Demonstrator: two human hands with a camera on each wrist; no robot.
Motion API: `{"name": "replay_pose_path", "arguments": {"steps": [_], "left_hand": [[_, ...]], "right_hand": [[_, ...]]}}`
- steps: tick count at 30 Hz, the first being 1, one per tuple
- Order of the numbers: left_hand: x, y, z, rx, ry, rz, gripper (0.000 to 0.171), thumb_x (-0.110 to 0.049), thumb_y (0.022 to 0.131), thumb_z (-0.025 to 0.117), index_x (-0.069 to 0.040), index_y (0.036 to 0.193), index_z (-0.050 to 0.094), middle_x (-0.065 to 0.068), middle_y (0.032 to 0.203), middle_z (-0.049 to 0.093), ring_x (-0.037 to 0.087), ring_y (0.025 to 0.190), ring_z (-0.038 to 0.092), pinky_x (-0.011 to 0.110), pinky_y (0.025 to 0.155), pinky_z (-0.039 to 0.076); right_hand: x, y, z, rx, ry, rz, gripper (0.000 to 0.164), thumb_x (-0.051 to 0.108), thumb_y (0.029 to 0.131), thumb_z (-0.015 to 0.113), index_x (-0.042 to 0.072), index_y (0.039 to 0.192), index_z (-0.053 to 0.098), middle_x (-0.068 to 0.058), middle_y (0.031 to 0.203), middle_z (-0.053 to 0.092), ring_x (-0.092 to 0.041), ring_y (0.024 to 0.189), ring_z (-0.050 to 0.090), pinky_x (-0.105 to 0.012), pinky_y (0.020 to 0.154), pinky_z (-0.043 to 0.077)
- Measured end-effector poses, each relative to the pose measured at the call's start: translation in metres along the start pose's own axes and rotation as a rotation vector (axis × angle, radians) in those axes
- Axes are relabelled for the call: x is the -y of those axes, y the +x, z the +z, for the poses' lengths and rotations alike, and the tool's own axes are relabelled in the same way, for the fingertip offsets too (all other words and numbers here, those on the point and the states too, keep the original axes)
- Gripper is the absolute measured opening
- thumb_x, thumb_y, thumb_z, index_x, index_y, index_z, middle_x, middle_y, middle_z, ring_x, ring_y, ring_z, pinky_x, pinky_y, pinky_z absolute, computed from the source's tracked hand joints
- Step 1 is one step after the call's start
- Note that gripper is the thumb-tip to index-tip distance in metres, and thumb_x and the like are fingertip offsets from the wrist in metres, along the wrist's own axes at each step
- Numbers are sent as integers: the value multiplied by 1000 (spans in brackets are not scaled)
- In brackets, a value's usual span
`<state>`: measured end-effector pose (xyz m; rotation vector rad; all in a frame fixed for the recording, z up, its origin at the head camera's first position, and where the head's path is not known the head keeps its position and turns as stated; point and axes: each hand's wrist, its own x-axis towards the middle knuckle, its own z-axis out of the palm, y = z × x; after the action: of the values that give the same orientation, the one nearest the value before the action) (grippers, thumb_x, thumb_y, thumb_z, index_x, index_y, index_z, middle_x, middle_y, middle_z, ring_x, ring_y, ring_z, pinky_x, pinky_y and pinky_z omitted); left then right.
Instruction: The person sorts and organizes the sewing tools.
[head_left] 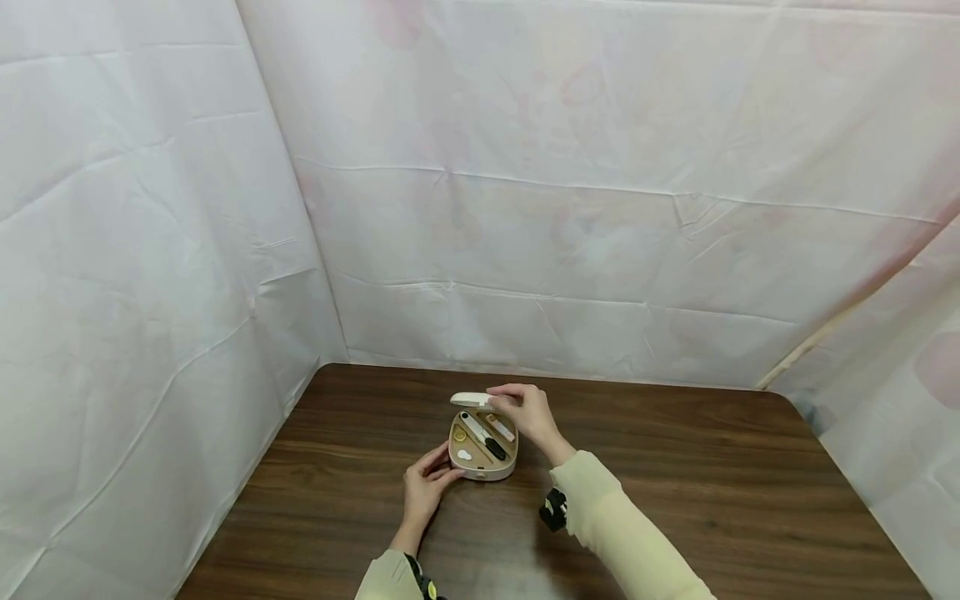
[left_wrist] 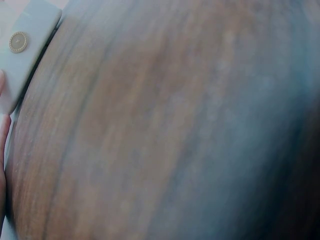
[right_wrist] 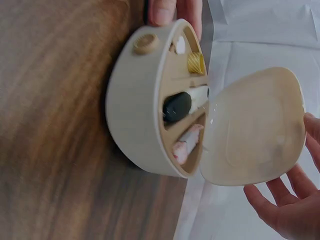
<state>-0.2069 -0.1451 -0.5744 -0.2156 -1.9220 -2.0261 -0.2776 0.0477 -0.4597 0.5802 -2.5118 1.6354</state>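
A small cream case stands on the wooden table with its lid raised. My left hand grips the case's near left corner, thumb at the front and fingers along the side. With my right hand I hold the lid's edge between thumb and fingers. Inside the tan compartments lie a white tool with a black end, a gold textured thimble-like ring, a small white piece and a pink-and-white piece. A round button sits on the case's front.
The dark brown wooden table extends to both sides of the case. White cloth sheets hang behind the table and along its left and right.
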Motion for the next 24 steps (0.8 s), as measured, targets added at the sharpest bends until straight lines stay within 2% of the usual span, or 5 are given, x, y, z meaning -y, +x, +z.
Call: {"name": "replay_pose_path", "arguments": {"steps": [6,8,14,21,24], "left_hand": [[-3,0,0,1,5,-10,50,15,65,69,17,112,51,33,105,54,47,94,51,52,76,46],[-4,0,0,3,10,-5,50,15,65,69,17,112,51,33,105,54,47,94,51,52,76,46],[-4,-1,1,8,19,7,49,14,66,69,18,112,51,33,104,54,47,94,51,53,75,46],[-4,-1,1,-3,13,-8,49,14,65,69,17,111,52,33,104,54,46,94,51,53,76,46],[-3,-2,1,-8,13,-18,49,14,65,70,16,111,52,32,104,55,45,94,52,52,76,46]], "right_hand": [[-2,-16,7,-35,-22,-51,18,15,78,68,8,95,70,-8,97,65,-19,76,61,-33,63,53],[-8,-21,11,-66,-45,-70,17,15,77,69,9,93,70,-7,98,65,-20,80,60,-36,63,52],[-11,-36,21,-145,-3,-57,18,10,74,72,5,91,70,-15,105,61,-29,98,56,-49,75,49],[-22,-49,33,-203,-76,-101,17,10,71,75,7,87,70,-13,102,61,-27,95,56,-42,72,50],[-28,-55,38,-217,-119,-143,18,10,69,75,7,86,70,-13,102,61,-28,97,55,-41,76,50]]}}
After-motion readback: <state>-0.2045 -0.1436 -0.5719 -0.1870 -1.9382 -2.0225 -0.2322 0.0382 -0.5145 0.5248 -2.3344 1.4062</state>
